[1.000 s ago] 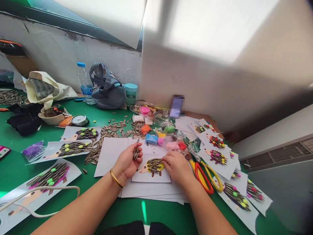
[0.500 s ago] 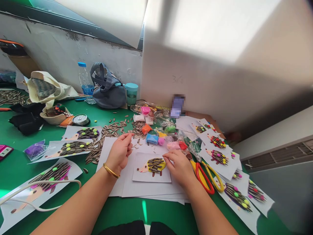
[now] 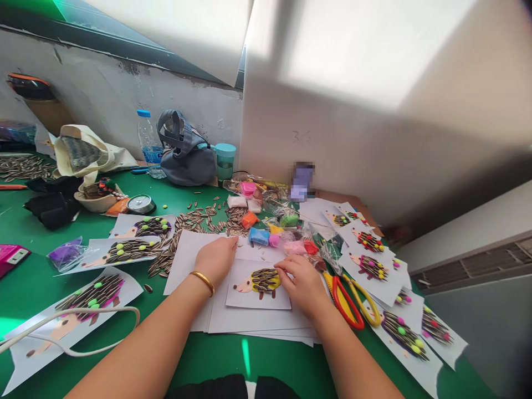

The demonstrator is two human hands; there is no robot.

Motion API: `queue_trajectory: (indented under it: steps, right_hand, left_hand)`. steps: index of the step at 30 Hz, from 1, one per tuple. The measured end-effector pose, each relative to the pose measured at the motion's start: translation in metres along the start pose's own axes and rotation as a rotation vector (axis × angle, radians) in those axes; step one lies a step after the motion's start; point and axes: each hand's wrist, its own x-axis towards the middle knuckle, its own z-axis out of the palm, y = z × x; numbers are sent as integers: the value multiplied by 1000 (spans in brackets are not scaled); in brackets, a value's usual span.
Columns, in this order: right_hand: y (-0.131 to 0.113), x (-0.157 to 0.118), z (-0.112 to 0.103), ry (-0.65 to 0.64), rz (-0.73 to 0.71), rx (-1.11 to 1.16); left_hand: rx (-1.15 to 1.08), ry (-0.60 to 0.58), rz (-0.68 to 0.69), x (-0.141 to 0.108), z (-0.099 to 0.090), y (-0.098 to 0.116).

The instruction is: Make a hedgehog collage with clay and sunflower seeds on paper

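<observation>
A hedgehog picture (image 3: 258, 299) on a white card lies in front of me, with a yellow clay body covered in striped sunflower seeds (image 3: 265, 280). At the right edge of that body, my right hand (image 3: 304, 282) is closed in a pinch; whatever sits between its fingertips is too small to make out. My left hand (image 3: 216, 259), with a gold bangle at its wrist, is over the white paper stack (image 3: 257, 323), just up and left of the card. Its fingers are closed together, and their contents are hidden. Loose sunflower seeds (image 3: 191, 221) lie in a pile beyond it.
Red-and-yellow scissors (image 3: 347, 305) lie right of my right hand. Clay packets, including a blue one (image 3: 259, 237), sit behind the card. Finished hedgehog pictures (image 3: 369, 266) overlap at right; others (image 3: 89, 299) lie left beside a white cable (image 3: 83, 310). A bag (image 3: 189, 160) and bottle (image 3: 150, 147) stand behind.
My left hand has moved right and slightly down, nearer to the card. My right hand stays pinched at the hedgehog's edge. The view has turned slightly left.
</observation>
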Motion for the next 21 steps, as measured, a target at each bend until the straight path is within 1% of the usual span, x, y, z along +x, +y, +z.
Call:
queue_trajectory:
  steps: [4, 12, 21]
  right_hand:
    - [-1, 0, 0, 4, 2, 11]
    - [0, 0, 1, -3, 11, 27]
    - [1, -1, 3, -13, 14, 32]
  left_hand:
    - [41, 11, -12, 2, -1, -1]
    - [70, 8, -100, 2, -6, 0]
    - [66, -8, -102, 2, -5, -3]
